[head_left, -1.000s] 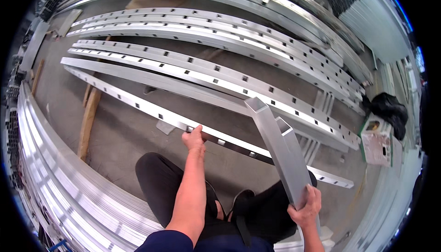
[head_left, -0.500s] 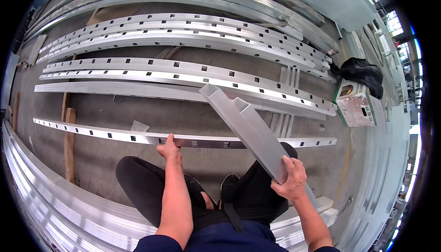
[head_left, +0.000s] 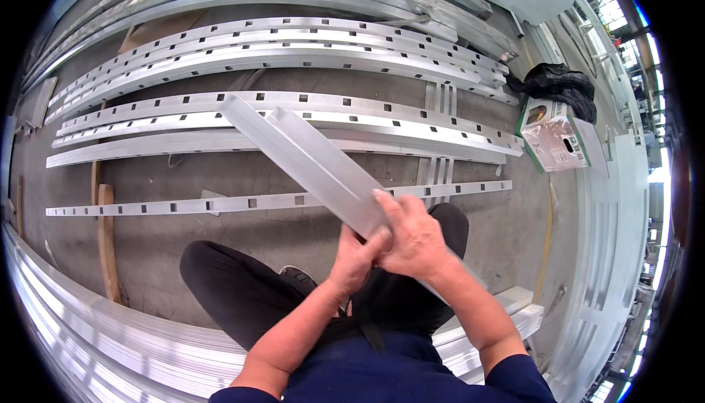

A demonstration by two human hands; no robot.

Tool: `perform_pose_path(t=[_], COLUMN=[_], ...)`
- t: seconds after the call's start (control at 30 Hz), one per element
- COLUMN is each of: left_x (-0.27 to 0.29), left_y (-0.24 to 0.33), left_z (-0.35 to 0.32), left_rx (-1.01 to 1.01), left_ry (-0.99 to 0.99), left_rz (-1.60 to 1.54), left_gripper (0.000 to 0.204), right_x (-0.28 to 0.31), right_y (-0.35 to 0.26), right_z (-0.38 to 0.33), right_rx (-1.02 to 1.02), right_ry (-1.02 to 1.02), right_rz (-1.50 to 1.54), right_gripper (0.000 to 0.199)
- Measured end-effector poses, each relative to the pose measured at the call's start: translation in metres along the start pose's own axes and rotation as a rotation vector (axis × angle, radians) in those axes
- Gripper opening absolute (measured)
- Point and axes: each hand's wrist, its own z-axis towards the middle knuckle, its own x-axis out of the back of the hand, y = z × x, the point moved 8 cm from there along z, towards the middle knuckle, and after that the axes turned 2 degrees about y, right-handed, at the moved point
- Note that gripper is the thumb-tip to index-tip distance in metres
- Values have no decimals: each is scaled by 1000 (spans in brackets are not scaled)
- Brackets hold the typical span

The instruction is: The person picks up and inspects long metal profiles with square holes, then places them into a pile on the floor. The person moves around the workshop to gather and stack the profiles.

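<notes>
Both my hands hold one silver aluminium profile (head_left: 305, 157), a stepped bar whose far end points up and to the left. My right hand (head_left: 413, 238) wraps over its near end. Just left of it, my left hand (head_left: 358, 256) grips the same end from below, its thumb close against the right hand. The bar's lower end is mostly hidden behind my right hand and forearm. Beneath the bar, a long aluminium rail with square holes (head_left: 231, 204) lies across in front of my knees, touched by neither hand.
More punched rails (head_left: 257, 113) lie in rows beyond. A wooden batten (head_left: 108, 245) supports the near rail at left. At right stands a cardboard box (head_left: 554, 142) with a black plastic bag (head_left: 558, 87) on it. Stacked aluminium profiles (head_left: 139, 329) lie at the near left.
My left hand has let go of the near punched rail and taken hold of the profile. The profile and my right hand have moved left. The near rail's left end sits lower in view.
</notes>
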Motion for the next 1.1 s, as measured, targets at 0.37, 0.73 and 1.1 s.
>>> perform_pose_path(t=[0.37, 0.73, 1.1], left_x=[32, 12, 148], left_y=[191, 228, 173], left_z=[114, 195, 201], left_rx=[-125, -347, -625], left_ry=[108, -65, 371], left_rz=[264, 1564, 1961], left_gripper=[41, 43, 47], right_x=[62, 63, 55], right_y=[66, 215, 91], right_z=[22, -141, -37], right_rx=[-239, -449, 154], right_ry=[93, 446, 209], right_rz=[420, 132, -187], right_gripper=[86, 78, 61])
